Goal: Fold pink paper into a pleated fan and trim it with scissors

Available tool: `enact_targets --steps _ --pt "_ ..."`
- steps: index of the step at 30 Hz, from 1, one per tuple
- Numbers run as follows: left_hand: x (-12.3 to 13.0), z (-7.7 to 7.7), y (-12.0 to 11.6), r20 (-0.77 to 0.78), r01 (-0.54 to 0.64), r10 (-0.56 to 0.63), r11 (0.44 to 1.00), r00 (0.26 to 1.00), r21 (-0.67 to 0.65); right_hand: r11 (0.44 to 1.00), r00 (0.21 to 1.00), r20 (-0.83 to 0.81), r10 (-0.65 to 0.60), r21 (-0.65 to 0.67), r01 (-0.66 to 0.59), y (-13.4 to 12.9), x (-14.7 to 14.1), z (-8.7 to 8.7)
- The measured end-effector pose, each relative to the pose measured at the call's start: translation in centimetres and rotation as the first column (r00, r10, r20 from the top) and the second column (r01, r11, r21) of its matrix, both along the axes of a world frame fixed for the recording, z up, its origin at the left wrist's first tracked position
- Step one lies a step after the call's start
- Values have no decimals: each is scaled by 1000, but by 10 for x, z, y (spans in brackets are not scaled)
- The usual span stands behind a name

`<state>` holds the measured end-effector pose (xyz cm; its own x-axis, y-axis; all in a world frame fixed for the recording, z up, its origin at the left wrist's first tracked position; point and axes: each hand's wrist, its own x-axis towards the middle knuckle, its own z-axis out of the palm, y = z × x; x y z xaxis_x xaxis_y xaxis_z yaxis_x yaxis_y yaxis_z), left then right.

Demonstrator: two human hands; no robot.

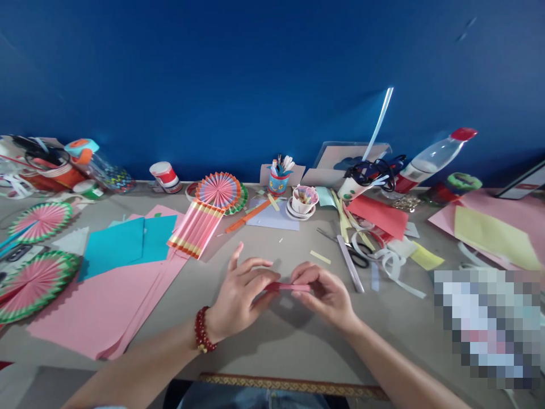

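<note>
A narrow folded strip of pink paper [286,286] is stretched between my two hands above the grey table. My left hand [242,289], with a dark red bead bracelet [203,330] at the wrist, pinches its left end between thumb and fingers. At the other end, the thumb and fingertips of my right hand [326,289] close on it. Parts of the strip are hidden behind my fingers. Off to the left lie large pink paper sheets [97,312] with blue paper [114,245] on top. A pleated pink paper piece [197,227] rests beyond my left hand.
Scissors [357,255], a pale purple strip [349,264] and curled white paper strips [400,272] lie right of my right hand. Round pleated paper fans [38,284] sit at the left. A pen cup [279,182], paper bowl [304,200] and plastic bottle [434,159] stand along the blue wall.
</note>
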<state>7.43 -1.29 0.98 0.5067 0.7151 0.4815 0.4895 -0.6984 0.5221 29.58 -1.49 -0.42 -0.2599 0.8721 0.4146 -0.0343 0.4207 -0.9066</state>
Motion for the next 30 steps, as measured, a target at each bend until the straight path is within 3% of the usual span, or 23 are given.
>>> enact_targets --steps 4,9,16,22,26,30 --pt "0 -1 0 21 3 -3 999 1000 -33 999 1000 25 -10 31 9 0 1 -2" --pt "2 0 -2 34 13 -12 1000 999 -9 984 990 112 -85 165 66 1 1 -2" --pt "7 -9 -5 124 49 -51 999 991 22 973 986 162 -42 232 3 -4 -2 -5" --pt "5 -4 -5 115 65 -56 995 992 -72 980 983 176 42 186 -75 -4 1 2" --pt "1 1 1 45 -6 15 984 999 -176 989 993 76 -85 131 75 3 4 4" --pt "-8 6 13 8 -69 73 971 997 -228 978 978 -25 -207 -16 206 13 7 -2"
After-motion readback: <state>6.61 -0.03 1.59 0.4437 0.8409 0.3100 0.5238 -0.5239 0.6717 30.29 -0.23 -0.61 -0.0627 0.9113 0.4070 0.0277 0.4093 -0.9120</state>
